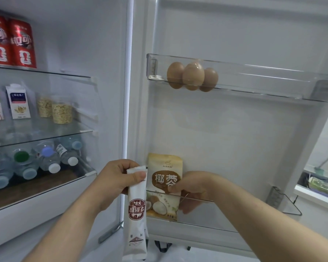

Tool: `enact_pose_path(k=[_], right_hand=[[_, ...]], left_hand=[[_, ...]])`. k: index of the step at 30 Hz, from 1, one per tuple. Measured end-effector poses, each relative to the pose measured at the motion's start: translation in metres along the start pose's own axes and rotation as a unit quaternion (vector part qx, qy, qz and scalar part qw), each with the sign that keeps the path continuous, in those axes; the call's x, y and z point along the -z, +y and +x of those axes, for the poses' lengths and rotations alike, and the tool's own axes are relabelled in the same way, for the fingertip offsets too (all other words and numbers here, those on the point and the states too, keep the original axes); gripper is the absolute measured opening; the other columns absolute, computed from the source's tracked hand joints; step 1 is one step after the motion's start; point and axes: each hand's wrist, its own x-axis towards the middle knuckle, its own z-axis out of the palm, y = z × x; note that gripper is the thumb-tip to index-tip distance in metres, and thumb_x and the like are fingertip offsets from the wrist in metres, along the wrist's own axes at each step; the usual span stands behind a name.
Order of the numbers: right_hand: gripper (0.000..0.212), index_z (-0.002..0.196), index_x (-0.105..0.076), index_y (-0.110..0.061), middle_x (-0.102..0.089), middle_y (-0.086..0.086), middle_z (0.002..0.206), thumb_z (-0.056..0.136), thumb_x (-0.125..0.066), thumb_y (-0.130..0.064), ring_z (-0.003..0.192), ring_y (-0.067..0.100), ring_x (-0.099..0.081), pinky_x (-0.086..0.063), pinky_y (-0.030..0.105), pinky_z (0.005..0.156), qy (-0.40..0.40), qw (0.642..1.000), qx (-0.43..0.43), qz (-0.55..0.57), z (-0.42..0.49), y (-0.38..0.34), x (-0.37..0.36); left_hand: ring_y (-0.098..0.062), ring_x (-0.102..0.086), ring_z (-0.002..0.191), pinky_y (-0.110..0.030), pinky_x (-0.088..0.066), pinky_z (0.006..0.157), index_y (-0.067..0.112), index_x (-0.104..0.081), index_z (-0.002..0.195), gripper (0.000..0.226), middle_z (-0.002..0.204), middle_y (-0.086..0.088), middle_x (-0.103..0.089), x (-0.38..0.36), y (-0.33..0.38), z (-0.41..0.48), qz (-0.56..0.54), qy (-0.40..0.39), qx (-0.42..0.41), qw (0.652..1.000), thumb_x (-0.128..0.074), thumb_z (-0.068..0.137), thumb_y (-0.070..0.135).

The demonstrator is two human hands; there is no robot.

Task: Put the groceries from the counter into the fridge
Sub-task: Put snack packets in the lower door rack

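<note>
At fridge door (pixel 235 138), hands (pixel 114 178) (pixel 193 188) pinch sachet (pixel 137 208) and pouch (pixel 165 167).

Brown eggs (pixel 192 76), red cans (pixel 11 42), white-and-maroon stick packet (pixel 137 208), tan-and-white coconut pouch (pixel 164 178).

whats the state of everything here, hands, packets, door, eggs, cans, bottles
fridge door, open
left hand, grips the white stick packet by its top end
white stick packet, sealed, hanging down
right hand, pinches the coconut pouch
coconut pouch, upright in the lower door bin
eggs, whole, in the upper door bin
red cans, upright
water bottles, capped, lying down
</note>
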Motion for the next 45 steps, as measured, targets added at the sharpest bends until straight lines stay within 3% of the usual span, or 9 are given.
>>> enact_pose_path(k=[10,14,18,22,29,34,37,41,45], right_hand=[[0.014,0.107,-0.063,-0.005,-0.071,0.015,0.099,0.096,-0.061,-0.014,0.079,0.022,-0.069,-0.060,0.039,0.083,0.006,0.998,0.039,-0.052,-0.002,-0.001,-0.006],[0.022,0.105,-0.062,-0.002,-0.070,0.018,0.092,0.094,-0.065,-0.021,0.075,0.026,-0.070,-0.062,0.041,0.075,0.031,0.999,0.033,-0.028,-0.008,0.000,-0.003],[0.029,0.096,-0.064,0.001,-0.072,0.017,0.086,0.090,-0.065,-0.027,0.064,0.025,-0.065,-0.062,0.038,0.067,0.161,0.978,0.072,-0.113,-0.027,-0.005,0.005],[0.022,0.078,-0.060,-0.016,-0.061,-0.005,0.070,0.090,-0.060,-0.036,0.063,0.012,-0.054,-0.041,0.027,0.056,0.315,0.903,0.237,-0.169,-0.055,-0.007,-0.006],[0.042,0.101,-0.069,-0.010,-0.067,0.007,0.084,0.084,-0.062,-0.048,0.072,0.010,-0.056,-0.043,0.027,0.067,0.069,0.921,0.384,0.006,-0.080,-0.001,-0.032],[0.011,0.100,-0.069,-0.009,-0.068,-0.005,0.075,0.092,-0.067,-0.016,0.054,-0.003,-0.057,-0.041,0.009,0.052,0.059,0.918,0.383,0.081,-0.095,-0.003,-0.021],[0.017,0.105,-0.067,-0.002,-0.066,-0.001,0.075,0.091,-0.066,-0.012,0.044,-0.004,-0.053,-0.037,0.006,0.044,0.045,0.923,0.368,0.098,-0.102,-0.003,-0.014],[0.015,0.104,-0.066,0.000,-0.071,0.010,0.086,0.090,-0.067,-0.006,0.045,-0.003,-0.056,-0.037,0.008,0.043,0.089,0.935,0.324,0.115,-0.101,-0.001,-0.008],[0.004,0.094,-0.065,-0.008,-0.068,-0.004,0.065,0.091,-0.065,-0.005,0.041,-0.001,-0.052,-0.036,0.012,0.040,0.126,0.934,0.310,0.127,-0.101,-0.001,0.002]], left_hand=[[-0.023,-0.070,0.065,-0.030,-0.054,0.053,-0.002,-0.068,0.088,0.013,0.075,-0.012,-0.072,-0.001,0.003,0.001,0.017,0.001,0.001,1.000,-0.074,0.080,0.006],[-0.023,-0.070,0.063,-0.029,-0.054,0.051,-0.003,-0.067,0.086,0.013,0.074,-0.013,-0.072,-0.001,0.006,0.000,0.015,0.004,-0.006,1.000,-0.074,0.079,0.005],[-0.023,-0.070,0.064,-0.031,-0.056,0.052,-0.004,-0.067,0.086,0.014,0.075,-0.013,-0.072,-0.004,0.012,0.001,0.009,0.011,-0.027,1.000,-0.074,0.078,0.005],[-0.022,-0.069,0.063,-0.031,-0.058,0.054,-0.003,-0.067,0.086,0.013,0.075,-0.014,-0.072,-0.012,0.029,0.003,-0.025,0.017,-0.062,0.998,-0.073,0.078,0.005],[-0.017,-0.064,0.057,-0.030,-0.053,0.050,0.003,-0.064,0.080,0.026,0.063,-0.003,-0.066,-0.039,0.066,0.010,-0.091,0.031,-0.137,0.986,-0.076,0.066,0.020],[-0.023,-0.064,0.062,-0.042,-0.055,0.062,0.014,-0.065,0.067,0.017,0.064,-0.006,-0.066,-0.062,0.079,0.019,-0.075,0.052,-0.166,0.982,-0.079,0.076,0.011],[-0.028,-0.065,0.064,-0.050,-0.057,0.066,0.010,-0.065,0.071,0.017,0.069,-0.012,-0.067,-0.073,0.082,0.025,-0.068,0.070,-0.165,0.981,-0.082,0.075,0.014],[-0.025,-0.066,0.063,-0.045,-0.058,0.062,0.007,-0.067,0.075,0.021,0.072,-0.013,-0.069,-0.088,0.085,0.028,-0.047,0.063,-0.159,0.984,-0.083,0.074,0.021],[-0.020,-0.072,0.074,-0.034,-0.059,0.063,0.010,-0.068,0.099,0.041,0.090,-0.009,-0.073,-0.096,0.090,0.027,-0.074,0.000,-0.116,0.990,-0.072,0.074,0.042]])
